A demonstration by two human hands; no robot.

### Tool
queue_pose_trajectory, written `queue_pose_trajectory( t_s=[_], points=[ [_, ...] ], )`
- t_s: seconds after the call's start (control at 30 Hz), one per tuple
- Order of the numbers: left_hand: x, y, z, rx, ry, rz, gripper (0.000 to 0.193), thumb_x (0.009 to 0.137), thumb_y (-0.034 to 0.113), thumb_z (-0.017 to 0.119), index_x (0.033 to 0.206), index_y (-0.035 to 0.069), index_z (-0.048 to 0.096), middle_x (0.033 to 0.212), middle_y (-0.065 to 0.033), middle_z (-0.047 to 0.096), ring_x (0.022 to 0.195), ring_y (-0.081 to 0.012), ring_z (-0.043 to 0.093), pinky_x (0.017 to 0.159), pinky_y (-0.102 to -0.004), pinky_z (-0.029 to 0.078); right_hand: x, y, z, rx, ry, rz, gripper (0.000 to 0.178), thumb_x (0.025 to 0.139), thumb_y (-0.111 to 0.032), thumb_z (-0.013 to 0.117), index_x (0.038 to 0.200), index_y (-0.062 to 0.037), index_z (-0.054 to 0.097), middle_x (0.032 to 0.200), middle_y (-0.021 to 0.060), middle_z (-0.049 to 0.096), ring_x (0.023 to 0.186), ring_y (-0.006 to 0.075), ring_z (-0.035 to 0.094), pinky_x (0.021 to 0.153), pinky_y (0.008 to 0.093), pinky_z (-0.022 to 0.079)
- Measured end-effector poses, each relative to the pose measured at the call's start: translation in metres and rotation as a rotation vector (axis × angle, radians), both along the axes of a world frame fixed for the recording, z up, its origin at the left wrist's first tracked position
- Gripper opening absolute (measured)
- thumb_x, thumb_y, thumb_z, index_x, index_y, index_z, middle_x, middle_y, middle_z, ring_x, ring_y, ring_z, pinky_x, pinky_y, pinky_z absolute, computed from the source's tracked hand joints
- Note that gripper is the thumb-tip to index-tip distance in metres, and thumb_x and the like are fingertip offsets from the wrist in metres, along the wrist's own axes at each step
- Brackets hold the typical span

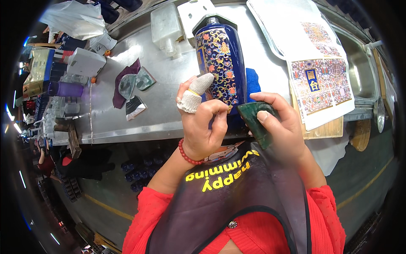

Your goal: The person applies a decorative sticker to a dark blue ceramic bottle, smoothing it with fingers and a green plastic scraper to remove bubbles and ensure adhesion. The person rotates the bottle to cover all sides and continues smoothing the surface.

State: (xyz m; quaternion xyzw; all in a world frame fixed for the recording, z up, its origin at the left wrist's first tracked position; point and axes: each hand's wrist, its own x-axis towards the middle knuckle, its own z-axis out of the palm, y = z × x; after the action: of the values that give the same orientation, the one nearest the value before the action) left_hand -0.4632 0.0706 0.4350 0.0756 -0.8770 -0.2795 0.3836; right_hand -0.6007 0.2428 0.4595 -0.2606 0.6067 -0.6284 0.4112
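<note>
A dark blue bottle (241, 63) with a colourful floral pattern lies on the metal worktable, its neck away from me. My left hand (202, 122) is over its near end, thumb and a fingertip pinched together at the patterned surface. Whatever is in that pinch is too small to make out. White cloth wraps one finger of this hand, and a red bead bracelet (186, 153) circles the wrist. Just right of the bottle, my right hand (284, 122) grips a dark green flat scraper (253, 111) between thumb and fingers. Its edge is close to the bottle.
Blue cloth (252, 81) lies right of the bottle. Farther right are patterned printed sheets (323, 86) on a board, beside a metal sink (361, 67). Left on the worktable (163, 112) are a purple cloth (122, 84) and several small dark pieces. A clear plastic container (165, 27) stands behind.
</note>
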Motion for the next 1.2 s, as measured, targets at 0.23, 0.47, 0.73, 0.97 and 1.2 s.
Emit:
queue_pose_trajectory(
  t_s=[0.23,0.47,0.73,0.97,1.2],
  points=[
    [0.0017,0.0021,-0.0005,-0.01,-0.012,0.008,0.021,0.077,0.002,0.069,0.096,0.009,0.07,0.134,-0.0257,0.058,0.131,-0.0456,0.042,0.115,-0.0565,0.028,-0.0022,-0.002,-0.0011,-0.011,0.025,0.061,0.036,0.097,-0.003,0.052,0.133,-0.0017,0.057,0.109,0.0076,0.066,0.086,0.0108,0.065,0.076,0.0262,0.056],
    [0.0033,0.0036,0.0035,-0.076,-0.02,0.02,0.021,0.076,0.007,0.072,0.096,0.011,0.07,0.134,-0.0245,0.058,0.131,-0.0445,0.042,0.115,-0.0567,0.026,0.0005,-0.0028,0.0013,-0.013,-0.11,0.0,0.031,0.099,-0.005,0.057,0.129,-0.0006,0.061,0.105,0.0015,0.066,0.093,0.0059,0.06,0.082,0.0233,0.051],
    [-0.0004,0.0052,0.0017,-0.068,-0.026,0.073,0.02,0.075,0.008,0.073,0.094,0.011,0.07,0.132,-0.0243,0.06,0.132,-0.0446,0.042,0.115,-0.0587,0.023,-0.0004,-0.0034,0.0032,-0.011,-0.076,0.027,0.03,0.099,-0.005,0.057,0.128,-0.0005,0.061,0.107,0.0022,0.065,0.097,0.0066,0.06,0.085,0.0239,0.05],
    [0.0008,0.0064,0.0056,-0.07,-0.06,0.069,0.018,0.074,0.01,0.072,0.092,0.008,0.069,0.131,-0.0249,0.06,0.132,-0.0458,0.041,0.114,-0.0595,0.024,0.0,-0.0046,0.0031,-0.019,-0.068,0.029,0.03,0.099,-0.005,0.057,0.128,-0.0005,0.061,0.108,0.0027,0.066,0.098,0.0069,0.06,0.086,0.0244,0.05],
    [0.0036,0.0081,0.0065,-0.007,-0.079,0.045,0.021,0.077,0.011,0.071,0.098,0.007,0.071,0.131,-0.0251,0.061,0.134,-0.0452,0.04,0.115,-0.056,0.026,-0.0002,-0.0045,0.0031,-0.039,-0.023,0.033,0.029,0.099,-0.005,0.057,0.128,-0.0006,0.062,0.108,0.0028,0.066,0.098,0.0069,0.06,0.087,0.0242,0.05]
  ],
)
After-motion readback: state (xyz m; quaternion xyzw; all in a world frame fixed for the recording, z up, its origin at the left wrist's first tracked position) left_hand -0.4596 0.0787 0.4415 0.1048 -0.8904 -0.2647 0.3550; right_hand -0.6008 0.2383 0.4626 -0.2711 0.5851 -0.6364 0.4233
